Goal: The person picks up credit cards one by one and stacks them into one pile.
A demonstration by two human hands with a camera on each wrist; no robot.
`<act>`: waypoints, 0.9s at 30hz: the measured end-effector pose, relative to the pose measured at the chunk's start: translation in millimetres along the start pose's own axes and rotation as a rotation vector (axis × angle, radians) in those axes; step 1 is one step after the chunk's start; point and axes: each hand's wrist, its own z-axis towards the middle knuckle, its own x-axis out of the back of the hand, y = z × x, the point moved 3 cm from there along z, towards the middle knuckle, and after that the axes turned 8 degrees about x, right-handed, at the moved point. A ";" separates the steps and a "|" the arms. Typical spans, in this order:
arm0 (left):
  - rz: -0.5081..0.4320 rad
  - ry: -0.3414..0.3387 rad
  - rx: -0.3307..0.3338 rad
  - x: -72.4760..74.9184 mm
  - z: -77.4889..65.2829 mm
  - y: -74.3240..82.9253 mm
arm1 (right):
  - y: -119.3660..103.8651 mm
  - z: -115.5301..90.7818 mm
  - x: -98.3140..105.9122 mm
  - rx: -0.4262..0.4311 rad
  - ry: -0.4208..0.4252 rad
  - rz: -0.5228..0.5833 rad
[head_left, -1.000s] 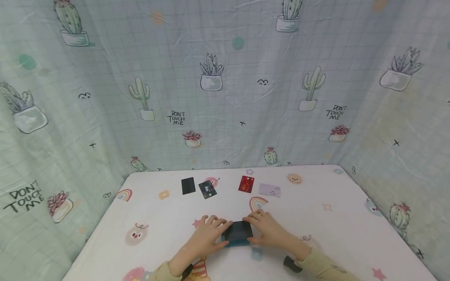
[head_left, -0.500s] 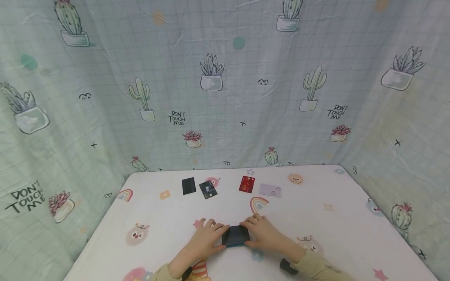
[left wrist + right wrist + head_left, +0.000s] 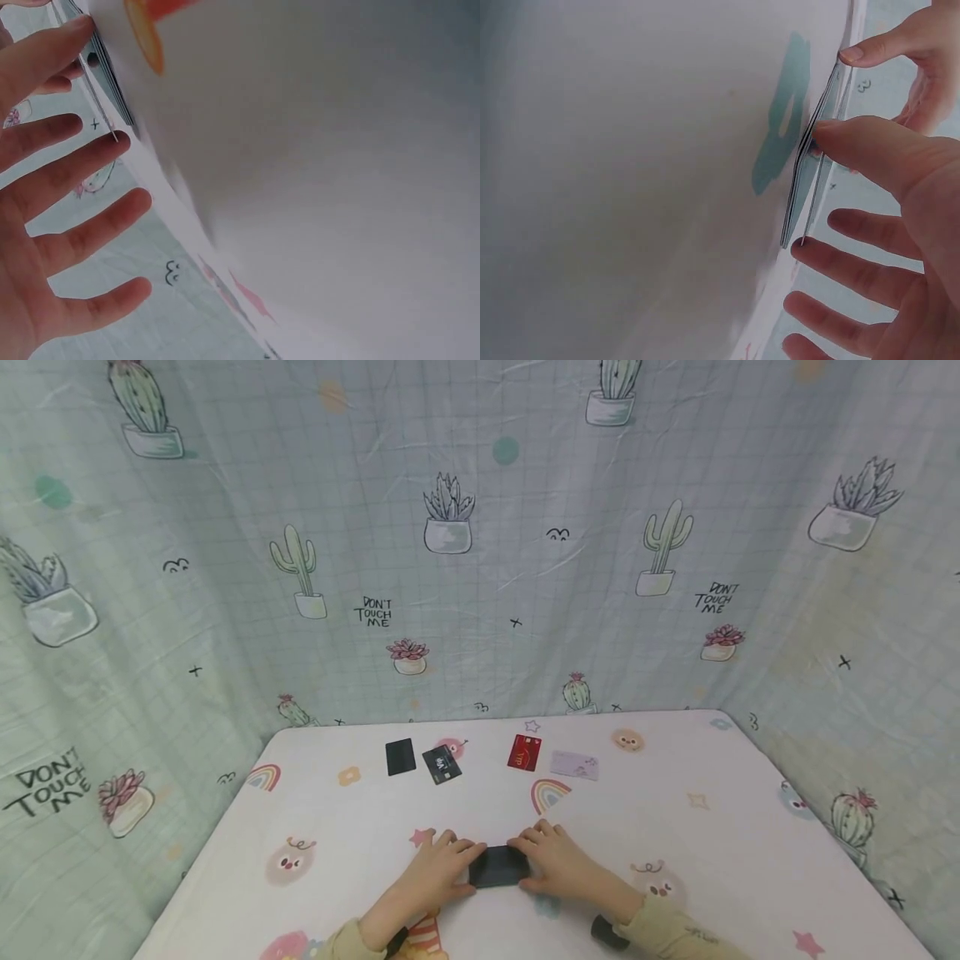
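Observation:
A dark, flat wallet (image 3: 498, 867) lies near the front of the table, its long side across. My left hand (image 3: 435, 870) holds its left end and my right hand (image 3: 562, 866) its right end, thumbs at the near edge and fingers at the far edge. From the right wrist, the wallet (image 3: 802, 165) appears edge-on as a layered lower part with a thin upper panel slightly apart above it. In the left wrist view, the left thumb (image 3: 75, 37) rests at the near edge while a fingertip touches the upper panel's far edge.
Toward the back lie a plain black card (image 3: 401, 757), a black printed card (image 3: 442, 764), a red VIP card (image 3: 524, 752) and a lilac card (image 3: 574, 765). A cactus-print curtain (image 3: 480, 568) surrounds the table (image 3: 337, 827) behind and on the sides.
Both hands have drawn slightly nearer the front edge with the wallet. The teal strip along its near edge is now covered by the dark upper panel.

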 end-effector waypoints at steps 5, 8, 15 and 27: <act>0.004 0.014 -0.022 -2.5 0.5 -0.2 | 1.6 0.7 -1.6 -0.043 -0.043 0.016; 0.003 0.005 -0.019 -4.4 1.4 -0.4 | 2.6 0.4 -1.4 -0.056 -0.050 0.024; -0.011 -0.013 -0.016 -6.4 1.7 0.0 | 4.3 -0.1 -2.1 -0.074 -0.065 0.053; 0.008 -0.030 -0.018 -6.5 2.0 0.1 | 4.4 -1.3 0.9 -0.090 -0.077 0.083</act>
